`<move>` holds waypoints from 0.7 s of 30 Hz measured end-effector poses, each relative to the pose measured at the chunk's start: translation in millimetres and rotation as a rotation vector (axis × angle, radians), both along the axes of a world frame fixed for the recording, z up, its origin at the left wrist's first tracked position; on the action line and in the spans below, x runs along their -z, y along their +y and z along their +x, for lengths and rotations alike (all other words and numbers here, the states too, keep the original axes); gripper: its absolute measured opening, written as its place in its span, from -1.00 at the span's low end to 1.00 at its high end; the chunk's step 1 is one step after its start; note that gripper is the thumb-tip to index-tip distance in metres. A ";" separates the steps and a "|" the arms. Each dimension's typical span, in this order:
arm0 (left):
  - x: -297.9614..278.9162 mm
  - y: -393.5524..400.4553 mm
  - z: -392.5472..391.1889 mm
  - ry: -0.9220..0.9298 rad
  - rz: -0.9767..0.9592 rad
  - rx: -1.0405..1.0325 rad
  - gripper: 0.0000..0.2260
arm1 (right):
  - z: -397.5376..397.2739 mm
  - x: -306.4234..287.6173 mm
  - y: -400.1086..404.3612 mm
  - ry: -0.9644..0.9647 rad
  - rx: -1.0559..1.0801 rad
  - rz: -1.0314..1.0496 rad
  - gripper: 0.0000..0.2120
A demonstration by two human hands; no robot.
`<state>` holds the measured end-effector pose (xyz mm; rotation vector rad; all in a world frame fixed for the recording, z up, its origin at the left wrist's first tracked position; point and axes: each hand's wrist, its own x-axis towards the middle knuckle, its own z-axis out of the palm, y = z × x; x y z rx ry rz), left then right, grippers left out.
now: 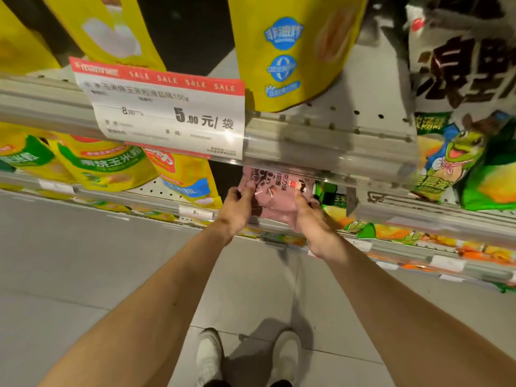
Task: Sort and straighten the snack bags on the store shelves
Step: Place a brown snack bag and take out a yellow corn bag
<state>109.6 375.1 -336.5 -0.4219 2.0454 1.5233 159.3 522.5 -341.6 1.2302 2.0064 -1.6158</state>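
— Head view, centre of the frame: what are the hands doing?
— Both grip a pink snack bag [275, 195] on the second shelf, just under the clear shelf rail [329, 146]. The left hand [237, 209] pinches its left edge, fingers curled; the right hand [314, 219] clasps its right edge, thumb on the front.
— And around it?
— Yellow bags [106, 166] sit at left, green bags [480, 169] at right; a red-banded sale tag [167, 113] hangs upper left.
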 end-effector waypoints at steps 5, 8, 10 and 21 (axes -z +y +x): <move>-3.8 -3.2 12.8 0.041 0.016 -0.072 -0.66 | 0.8 -6.9 0.2 0.069 0.029 -0.059 -0.10; -13.1 -6.3 26.2 0.042 0.039 -0.103 -0.63 | 10.7 -22.4 0.6 0.104 0.012 -0.068 -0.23; -25.1 -11.6 37.5 0.032 0.052 -0.119 -0.66 | 18.5 -42.8 -2.5 0.123 0.009 -0.082 -0.47; -151.6 -72.0 122.7 -0.050 0.237 -0.105 -0.86 | 95.1 -186.4 -31.8 0.204 -0.023 -0.268 -0.93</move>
